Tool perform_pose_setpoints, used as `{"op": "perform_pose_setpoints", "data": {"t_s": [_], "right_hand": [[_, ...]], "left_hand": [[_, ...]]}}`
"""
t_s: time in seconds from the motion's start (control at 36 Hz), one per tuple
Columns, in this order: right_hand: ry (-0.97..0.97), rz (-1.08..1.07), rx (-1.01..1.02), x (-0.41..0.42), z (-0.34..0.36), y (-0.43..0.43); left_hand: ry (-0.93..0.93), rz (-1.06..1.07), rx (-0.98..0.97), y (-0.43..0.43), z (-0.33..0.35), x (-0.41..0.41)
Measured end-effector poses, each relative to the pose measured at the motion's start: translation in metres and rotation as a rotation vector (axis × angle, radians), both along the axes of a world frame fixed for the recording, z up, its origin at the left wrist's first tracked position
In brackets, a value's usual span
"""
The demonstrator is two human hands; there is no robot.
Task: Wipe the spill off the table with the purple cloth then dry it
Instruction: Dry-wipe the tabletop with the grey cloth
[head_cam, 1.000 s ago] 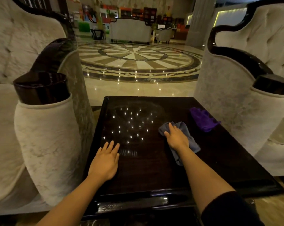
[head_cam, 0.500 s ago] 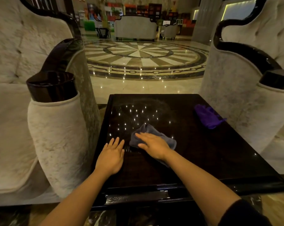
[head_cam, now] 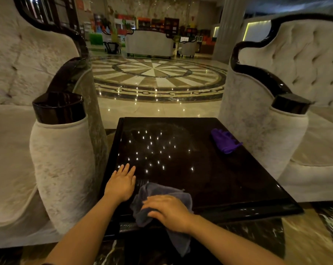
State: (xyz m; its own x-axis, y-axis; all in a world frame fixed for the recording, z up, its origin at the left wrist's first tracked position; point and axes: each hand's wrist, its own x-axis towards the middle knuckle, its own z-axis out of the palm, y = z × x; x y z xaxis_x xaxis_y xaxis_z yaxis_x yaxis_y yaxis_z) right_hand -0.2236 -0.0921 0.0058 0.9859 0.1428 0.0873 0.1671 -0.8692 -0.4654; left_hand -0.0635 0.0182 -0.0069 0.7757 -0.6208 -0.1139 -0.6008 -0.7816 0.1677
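Observation:
A dark glossy table [head_cam: 228, 180] stands between two armchairs. My right hand [head_cam: 169, 212] presses flat on a grey cloth [head_cam: 152, 192] at the table's near edge, and part of the cloth hangs over that edge. Beside it my left hand [head_cam: 121, 183] rests flat on the table near the left edge, fingers apart, holding nothing. The purple cloth [head_cam: 226, 140] lies crumpled at the far right of the table, apart from both hands. Faint wipe smears show on the far half of the tabletop.
A pale upholstered armchair [head_cam: 60, 159] with dark wood trim flanks the table closely on the left, another [head_cam: 267, 138] on the right. Beyond the table lies a polished marble floor [head_cam: 154, 77] with a round pattern, and more seating stands far off.
My right hand has slid the grey cloth from the table's middle right toward the left and then to the near edge. My left hand has stayed put.

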Motion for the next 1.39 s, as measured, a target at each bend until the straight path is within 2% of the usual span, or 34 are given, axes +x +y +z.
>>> {"op": "perform_pose_setpoints", "data": {"t_s": [0.17, 0.25, 0.39, 0.53, 0.61, 0.72, 0.83, 0.92, 1.06, 1.39], "right_hand": [[0.045, 0.015, 0.089, -0.019, 0.009, 0.001], [-0.001, -0.016, 0.142, -0.027, 0.021, -0.011], [-0.201, -0.352, 0.245, -0.031, 0.054, -0.072], [-0.297, -0.668, 0.081, -0.034, 0.071, -0.155], [-0.259, -0.842, -0.002, -0.04, 0.064, -0.201], [-0.093, -0.958, -0.045, -0.053, 0.04, -0.237], [0.205, -0.956, -0.154, -0.058, 0.004, -0.241], [0.294, -0.945, -0.189, -0.056, -0.007, -0.235], [0.226, -0.901, -0.167, -0.05, -0.003, -0.215], [0.066, -0.54, -0.141, -0.023, -0.01, -0.111]], "left_hand": [[-0.001, 0.031, 0.05, -0.003, 0.005, -0.001], [-0.003, 0.029, 0.062, -0.004, 0.005, -0.001], [0.003, 0.032, 0.057, -0.002, 0.001, 0.0], [-0.007, 0.038, 0.047, 0.0, -0.003, 0.004], [-0.016, 0.039, 0.039, 0.0, -0.005, 0.005], [-0.03, 0.046, 0.028, 0.002, -0.009, 0.006], [-0.031, 0.046, 0.022, 0.002, -0.01, 0.005], [-0.028, 0.044, 0.009, 0.002, -0.01, 0.004], [-0.013, 0.039, -0.008, 0.0, -0.009, 0.002], [-0.008, 0.027, -0.005, 0.004, -0.005, 0.001]]}}
